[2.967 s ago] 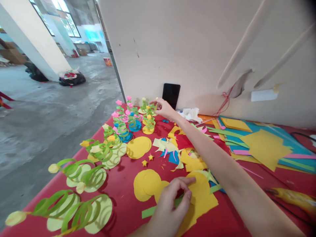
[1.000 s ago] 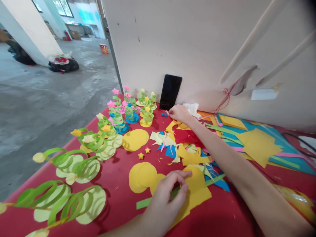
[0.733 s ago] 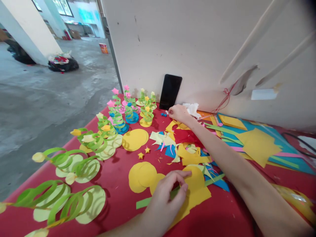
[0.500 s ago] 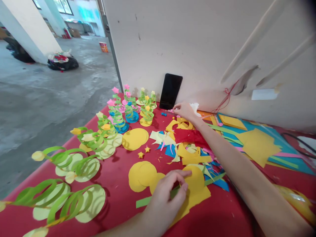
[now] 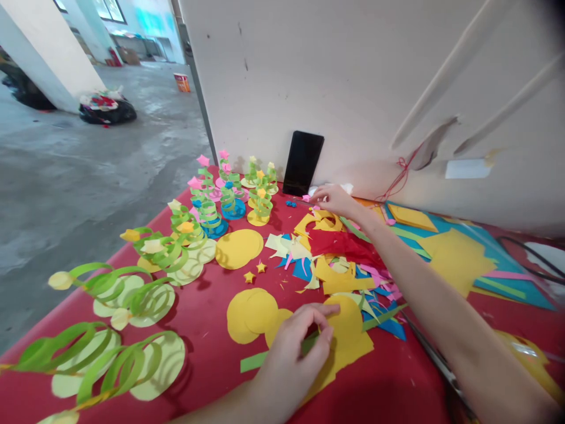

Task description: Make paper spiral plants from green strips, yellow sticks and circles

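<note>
My left hand [image 5: 296, 353] rests palm-down near the front, thumb and fingers curled together over a green paper strip [image 5: 253, 361]. Under and beside these fingers lie a yellow paper sheet [image 5: 353, 350] and overlapping yellow paper discs [image 5: 251, 315]. My right hand [image 5: 333, 200] reaches to the back of the table, fingertips pinched beside a small pink paper star [image 5: 306, 198]. Whatever is between those fingertips is too small to make out. Small blue paper stars [image 5: 291, 204] lie just left of it. Two yellow paper stars [image 5: 249, 277] sit nearer the middle.
Green paper spirals topped with stars [image 5: 212, 212] stand or lie on paper discs along the left. A black phone [image 5: 302, 164] leans on the wall. Paper scraps [image 5: 304, 268] and a red cloth-like piece [image 5: 339, 244] lie centrally; blue sheets [image 5: 525, 288] are at right.
My right hand has shifted slightly and its fingers point lower beside the pink star. My left hand keeps its pose. The view has moved slightly, uncovering a long metal-edged object beside my right forearm.
</note>
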Action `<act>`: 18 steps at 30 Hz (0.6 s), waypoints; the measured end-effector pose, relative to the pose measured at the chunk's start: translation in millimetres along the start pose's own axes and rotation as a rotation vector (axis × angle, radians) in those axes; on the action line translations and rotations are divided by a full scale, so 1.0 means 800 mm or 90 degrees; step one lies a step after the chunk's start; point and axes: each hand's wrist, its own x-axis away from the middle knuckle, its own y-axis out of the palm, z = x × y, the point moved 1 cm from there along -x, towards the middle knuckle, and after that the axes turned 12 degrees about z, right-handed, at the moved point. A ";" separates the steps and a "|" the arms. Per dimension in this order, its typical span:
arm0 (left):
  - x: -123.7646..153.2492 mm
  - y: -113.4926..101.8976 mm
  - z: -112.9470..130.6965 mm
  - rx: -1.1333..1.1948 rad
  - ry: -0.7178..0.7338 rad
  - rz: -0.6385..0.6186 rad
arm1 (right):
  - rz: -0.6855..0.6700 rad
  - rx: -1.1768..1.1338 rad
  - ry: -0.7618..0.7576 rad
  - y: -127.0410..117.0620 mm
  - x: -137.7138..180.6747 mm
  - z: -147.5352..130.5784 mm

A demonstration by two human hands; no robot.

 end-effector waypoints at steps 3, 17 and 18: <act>-0.001 0.000 -0.002 -0.005 0.005 0.000 | -0.014 -0.025 -0.046 0.009 0.007 -0.006; 0.001 0.000 -0.005 -0.008 0.001 -0.004 | 0.012 0.041 -0.024 0.017 0.003 0.013; 0.001 0.000 -0.006 -0.008 0.002 -0.004 | 0.010 0.043 -0.028 0.020 0.002 0.013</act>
